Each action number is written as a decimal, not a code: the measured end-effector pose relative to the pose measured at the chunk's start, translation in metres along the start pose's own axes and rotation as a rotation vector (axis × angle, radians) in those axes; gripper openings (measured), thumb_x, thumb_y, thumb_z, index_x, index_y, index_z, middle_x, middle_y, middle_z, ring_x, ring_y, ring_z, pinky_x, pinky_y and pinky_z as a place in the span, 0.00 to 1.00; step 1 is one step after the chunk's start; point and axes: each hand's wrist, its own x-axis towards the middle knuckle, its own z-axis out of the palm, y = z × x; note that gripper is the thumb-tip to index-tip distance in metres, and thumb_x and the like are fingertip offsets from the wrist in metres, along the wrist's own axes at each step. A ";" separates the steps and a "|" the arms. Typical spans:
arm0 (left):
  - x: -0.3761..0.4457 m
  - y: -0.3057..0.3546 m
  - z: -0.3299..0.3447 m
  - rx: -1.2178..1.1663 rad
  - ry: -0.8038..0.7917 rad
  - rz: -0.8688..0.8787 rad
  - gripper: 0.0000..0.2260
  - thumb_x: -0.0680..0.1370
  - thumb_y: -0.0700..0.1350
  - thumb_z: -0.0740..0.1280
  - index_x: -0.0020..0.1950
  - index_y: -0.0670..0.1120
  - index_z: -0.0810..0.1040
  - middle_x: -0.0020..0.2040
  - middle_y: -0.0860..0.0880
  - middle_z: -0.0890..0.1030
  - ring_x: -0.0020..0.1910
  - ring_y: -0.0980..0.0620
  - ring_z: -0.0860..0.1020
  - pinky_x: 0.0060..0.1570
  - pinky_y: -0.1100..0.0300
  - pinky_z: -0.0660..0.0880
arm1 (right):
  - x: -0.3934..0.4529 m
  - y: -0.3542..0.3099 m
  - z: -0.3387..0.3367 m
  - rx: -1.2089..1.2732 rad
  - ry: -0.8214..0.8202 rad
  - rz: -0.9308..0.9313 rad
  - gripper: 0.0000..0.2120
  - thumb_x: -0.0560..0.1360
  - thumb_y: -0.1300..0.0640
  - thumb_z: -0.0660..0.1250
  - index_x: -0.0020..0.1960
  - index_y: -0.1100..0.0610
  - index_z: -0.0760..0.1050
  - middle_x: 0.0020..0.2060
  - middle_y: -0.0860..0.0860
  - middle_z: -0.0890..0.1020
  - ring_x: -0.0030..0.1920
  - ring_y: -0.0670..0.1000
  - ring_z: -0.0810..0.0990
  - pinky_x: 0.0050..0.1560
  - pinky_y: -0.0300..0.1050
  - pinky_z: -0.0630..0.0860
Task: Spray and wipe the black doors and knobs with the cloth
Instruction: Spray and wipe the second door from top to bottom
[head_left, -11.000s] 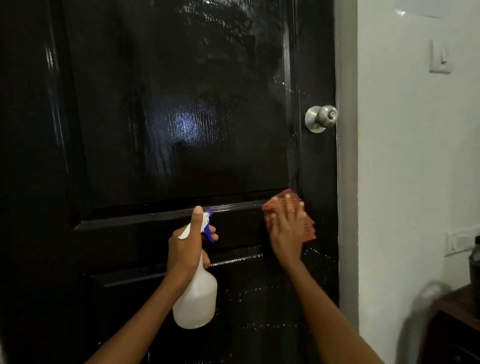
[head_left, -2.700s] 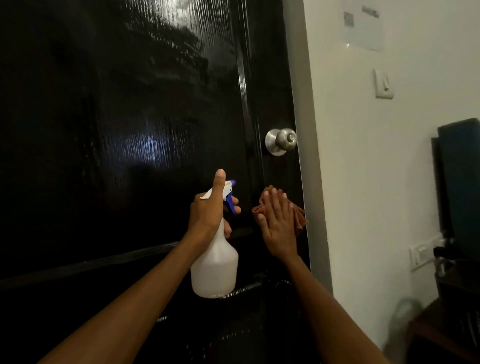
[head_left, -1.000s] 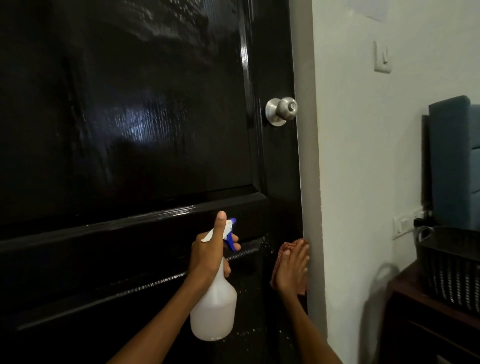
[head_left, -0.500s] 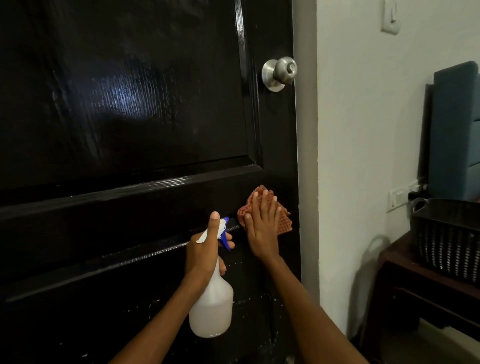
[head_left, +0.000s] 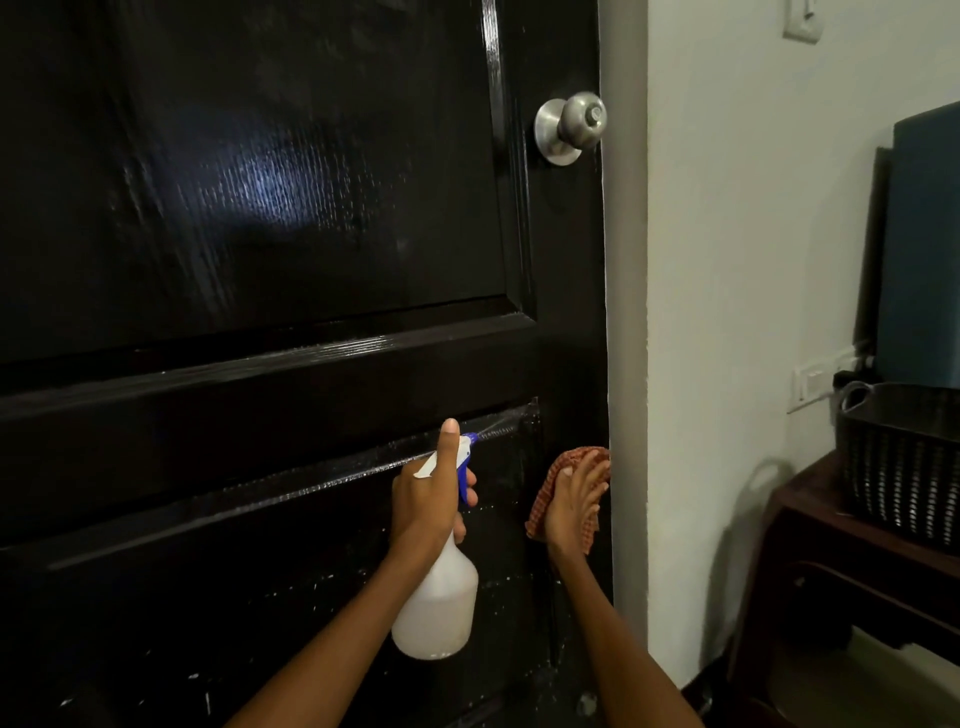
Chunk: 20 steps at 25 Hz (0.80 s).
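A glossy black panelled door (head_left: 270, 208) fills the left and centre, wet with spray droplets on its lower panel. Its round silver knob (head_left: 571, 127) sits at the upper right edge. My left hand (head_left: 428, 501) grips the neck of a white spray bottle (head_left: 439, 608) with a blue trigger, thumb raised along the head, nozzle facing the door. My right hand (head_left: 574, 506) presses a reddish-brown checked cloth (head_left: 550, 478) flat against the door's right stile, at the edge by the frame.
A grey door frame (head_left: 626, 312) and white wall (head_left: 737, 260) stand to the right, with a light switch (head_left: 802, 21) high up and a socket (head_left: 815, 382) lower. A dark wooden table (head_left: 841, 561) carries a black woven basket (head_left: 904, 462) at the right edge.
My right hand with the cloth has slid down and right along the stile to the door's edge. The left hand and bottle hold about the same place.
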 end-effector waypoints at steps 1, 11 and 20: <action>0.002 0.004 0.002 -0.016 0.011 -0.001 0.34 0.76 0.70 0.58 0.39 0.38 0.80 0.31 0.42 0.80 0.22 0.50 0.74 0.22 0.61 0.70 | 0.000 0.001 0.002 -0.023 -0.005 -0.009 0.28 0.88 0.47 0.43 0.82 0.48 0.32 0.82 0.50 0.33 0.81 0.56 0.31 0.79 0.59 0.31; 0.014 -0.008 -0.006 0.100 0.079 -0.025 0.35 0.76 0.71 0.57 0.40 0.39 0.80 0.32 0.43 0.81 0.26 0.49 0.76 0.23 0.60 0.72 | 0.001 0.007 0.018 -0.013 0.018 -0.017 0.32 0.80 0.36 0.39 0.78 0.42 0.28 0.76 0.42 0.28 0.81 0.54 0.29 0.77 0.55 0.27; 0.014 -0.018 -0.037 0.091 0.177 0.000 0.33 0.76 0.70 0.55 0.41 0.41 0.80 0.35 0.44 0.83 0.21 0.51 0.74 0.20 0.62 0.72 | -0.006 -0.056 0.037 -0.023 0.054 -0.229 0.31 0.82 0.37 0.41 0.80 0.41 0.30 0.78 0.42 0.27 0.78 0.47 0.26 0.70 0.43 0.17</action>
